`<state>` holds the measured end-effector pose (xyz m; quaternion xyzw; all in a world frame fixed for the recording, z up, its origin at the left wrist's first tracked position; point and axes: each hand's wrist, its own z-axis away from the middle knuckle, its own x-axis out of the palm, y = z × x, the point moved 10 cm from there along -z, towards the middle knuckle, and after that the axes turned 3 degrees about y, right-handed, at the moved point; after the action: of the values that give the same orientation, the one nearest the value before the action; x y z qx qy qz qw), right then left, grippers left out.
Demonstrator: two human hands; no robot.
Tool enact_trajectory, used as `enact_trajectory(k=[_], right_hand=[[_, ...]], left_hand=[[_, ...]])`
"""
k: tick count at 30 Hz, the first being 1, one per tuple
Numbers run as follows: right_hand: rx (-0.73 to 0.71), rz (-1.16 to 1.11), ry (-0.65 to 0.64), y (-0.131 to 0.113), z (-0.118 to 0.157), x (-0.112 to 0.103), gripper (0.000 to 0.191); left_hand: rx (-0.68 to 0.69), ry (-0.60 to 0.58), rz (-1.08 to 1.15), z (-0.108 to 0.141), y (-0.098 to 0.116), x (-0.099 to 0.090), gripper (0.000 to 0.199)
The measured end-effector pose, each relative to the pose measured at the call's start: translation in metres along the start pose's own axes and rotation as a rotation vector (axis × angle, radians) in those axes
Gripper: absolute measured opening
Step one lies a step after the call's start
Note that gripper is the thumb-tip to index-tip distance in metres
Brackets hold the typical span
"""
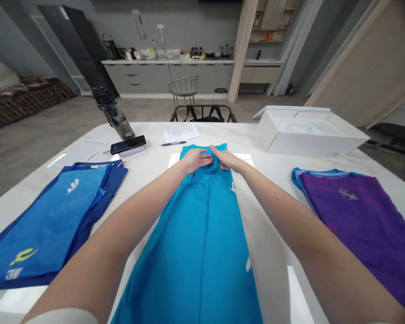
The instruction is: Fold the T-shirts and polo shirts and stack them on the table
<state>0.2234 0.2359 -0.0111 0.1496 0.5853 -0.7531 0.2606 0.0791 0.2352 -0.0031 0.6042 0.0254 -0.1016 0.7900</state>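
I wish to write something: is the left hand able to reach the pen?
Probably yes: the pen lies uncovered on the table near the left hand, and nothing stands between them; the hand need only leave the blue shirt.

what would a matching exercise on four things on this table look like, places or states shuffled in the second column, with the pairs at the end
Things:
1. turquoise garment
2. pen
3. white box
4. dark phone

Places or states:
A. lid open, at the table's far right
B. near the foot of the bottle
C. left hand and right hand at its far end
D. just in front of the printed sheet

Pairs: 1-C, 2-D, 3-A, 4-B
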Motion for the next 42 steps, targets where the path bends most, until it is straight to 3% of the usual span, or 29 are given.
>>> enact_trajectory(k=[4, 6, 8, 10, 13, 16, 20, 23, 26, 29, 31, 34, 37, 40, 42], right_hand=[[-0.031, 0.239, 0.155, 0.008, 0.006, -0.002, 0.04], [-0.066, 0.362, 0.24, 0.008, 0.005, -0.003, 0.027], [-0.081, 0.413, 0.29, 0.011, 0.004, -0.002, 0.021], [-0.088, 0.395, 0.311, 0.013, 0.004, -0.001, 0.022], [-0.061, 0.26, 0.286, 0.017, 0.008, -0.003, 0.024], [0.042, 0.016, 0.173, 0.022, 0.015, -0.005, 0.026], [0.121, -0.183, 0.076, 0.017, 0.021, -0.021, 0.032], [0.171, -0.203, 0.081, 0.022, 0.016, -0.035, 0.035], [0.22, -0.123, 0.082, 0.037, 0.008, -0.037, 0.035], [0.201, 0.037, 0.121, 0.049, 0.005, -0.033, 0.029], [0.13, 0.182, 0.2, 0.047, 0.005, -0.034, 0.025], [0.025, 0.357, 0.296, 0.038, 0.007, -0.035, 0.036], [-0.007, 0.279, 0.269, 0.037, 0.006, -0.034, 0.042], [-0.038, 0.123, 0.219, 0.041, 0.002, -0.037, 0.035], [-0.047, 0.138, 0.226, 0.047, 0.002, -0.042, 0.034]], left_hand=[[0.19, 0.12, -0.41, -0.019, 0.008, -0.031, 0.031], [0.367, 0.14, -0.833, -0.023, 0.016, -0.039, 0.03], [0.434, 0.114, -1.177, -0.03, 0.008, -0.043, 0.03], [0.427, 0.103, -1.303, -0.037, -0.002, -0.052, 0.03], [0.42, 0.162, -1.258, -0.043, -0.005, -0.066, 0.027], [0.428, 0.24, -1.115, -0.041, 0.002, -0.075, 0.023], [0.506, 0.352, -0.963, -0.032, 0.021, -0.077, 0.019], [0.448, 0.432, -0.943, -0.034, 0.024, -0.077, 0.02], [0.404, 0.376, -1.004, -0.042, 0.015, -0.067, 0.024], [0.449, 0.26, -1.113, -0.047, 0.007, -0.053, 0.028], [0.459, 0.237, -1.161, -0.049, 0.004, -0.052, 0.027], [0.431, 0.285, -1.132, -0.052, 0.005, -0.061, 0.028], [0.415, 0.315, -1.073, -0.055, 0.007, -0.065, 0.03], [0.471, 0.218, -1.136, -0.055, 0.005, -0.051, 0.032], [0.467, 0.195, -1.201, -0.054, 0.002, -0.047, 0.031]])
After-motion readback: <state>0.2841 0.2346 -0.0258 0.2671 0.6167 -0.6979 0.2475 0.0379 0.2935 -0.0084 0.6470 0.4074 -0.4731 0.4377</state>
